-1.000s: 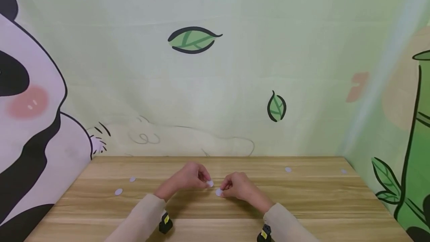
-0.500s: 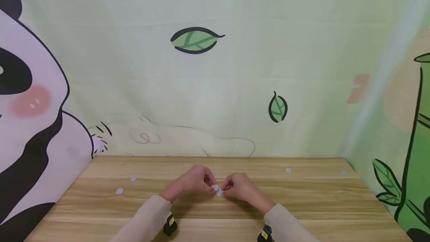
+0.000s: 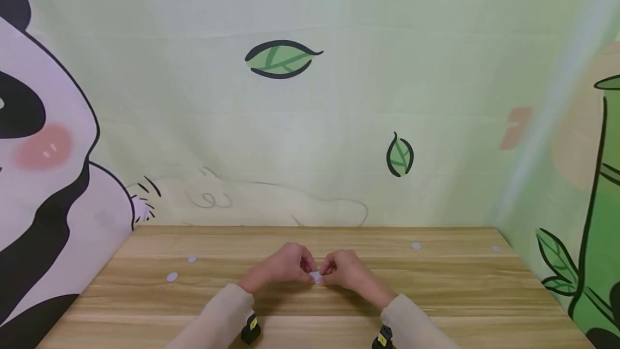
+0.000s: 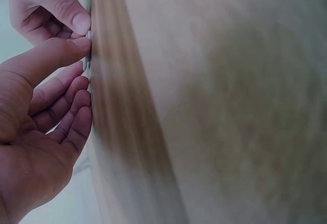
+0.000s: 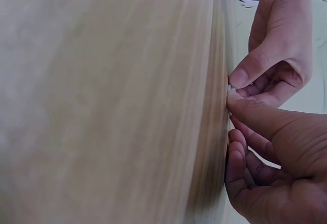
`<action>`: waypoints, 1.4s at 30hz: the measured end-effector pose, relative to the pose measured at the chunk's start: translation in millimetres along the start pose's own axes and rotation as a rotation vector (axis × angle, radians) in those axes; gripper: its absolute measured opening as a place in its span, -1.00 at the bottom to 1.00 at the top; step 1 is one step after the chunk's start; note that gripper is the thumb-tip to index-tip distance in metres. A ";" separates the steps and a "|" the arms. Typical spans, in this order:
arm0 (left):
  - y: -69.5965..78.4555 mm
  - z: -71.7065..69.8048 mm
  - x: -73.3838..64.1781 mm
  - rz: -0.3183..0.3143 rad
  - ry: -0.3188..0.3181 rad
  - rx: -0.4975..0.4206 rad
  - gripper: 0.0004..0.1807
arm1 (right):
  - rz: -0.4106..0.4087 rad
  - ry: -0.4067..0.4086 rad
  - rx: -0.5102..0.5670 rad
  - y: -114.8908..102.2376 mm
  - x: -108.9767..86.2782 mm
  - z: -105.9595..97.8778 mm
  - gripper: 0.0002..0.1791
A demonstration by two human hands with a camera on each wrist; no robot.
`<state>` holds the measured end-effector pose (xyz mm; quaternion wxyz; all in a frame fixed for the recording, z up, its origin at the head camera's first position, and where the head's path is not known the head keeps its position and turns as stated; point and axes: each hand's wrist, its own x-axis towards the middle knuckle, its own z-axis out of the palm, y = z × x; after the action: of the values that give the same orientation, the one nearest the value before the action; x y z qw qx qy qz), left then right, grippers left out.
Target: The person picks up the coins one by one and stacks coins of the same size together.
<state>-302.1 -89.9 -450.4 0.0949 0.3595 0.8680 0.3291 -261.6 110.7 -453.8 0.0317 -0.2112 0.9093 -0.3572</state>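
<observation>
Over the middle of the wooden table (image 3: 271, 327), my left hand (image 3: 287, 263) and right hand (image 3: 345, 270) meet, fingertips close together. Between them shows a small, thin white disc (image 3: 316, 277); the two discs the hands pinch overlap here, so their separate outlines are lost. My left thumb and index finger hold one from the left, and my right thumb and index finger hold the other from the right. Seen nearly edge-on in the left wrist view, the white disc (image 4: 88, 50) sits low at the tabletop. Fingers cover most of both discs.
Two more white discs lie at the left, a nearer disc (image 3: 171, 277) and a farther disc (image 3: 192, 258). On the right are a disc (image 3: 416, 245) and another disc (image 3: 496, 249) near the table's edge. A printed cloth backdrop (image 3: 339, 96) rises behind the table.
My left hand has moved right and slightly nearer, bringing its disc from beside the right hand's disc to over it. My right hand has stayed almost still.
</observation>
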 end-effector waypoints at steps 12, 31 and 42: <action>-5.0 3.9 -0.7 -0.001 0.012 -0.029 -0.86 | -0.024 0.003 -0.004 1.5 0.7 -0.1 -0.85; -7.0 2.1 -7.6 -0.017 0.051 -0.012 -0.87 | 0.012 -0.035 0.049 4.9 1.6 -4.4 -0.85; -5.3 3.6 -7.1 0.002 0.040 -0.035 -0.88 | 0.003 -0.040 0.085 7.5 3.0 -5.1 -0.88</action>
<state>-298.5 -95.8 -457.1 0.0834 0.3520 0.8634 0.3516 -268.1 117.6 -454.8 0.0594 -0.2153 0.8928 -0.3911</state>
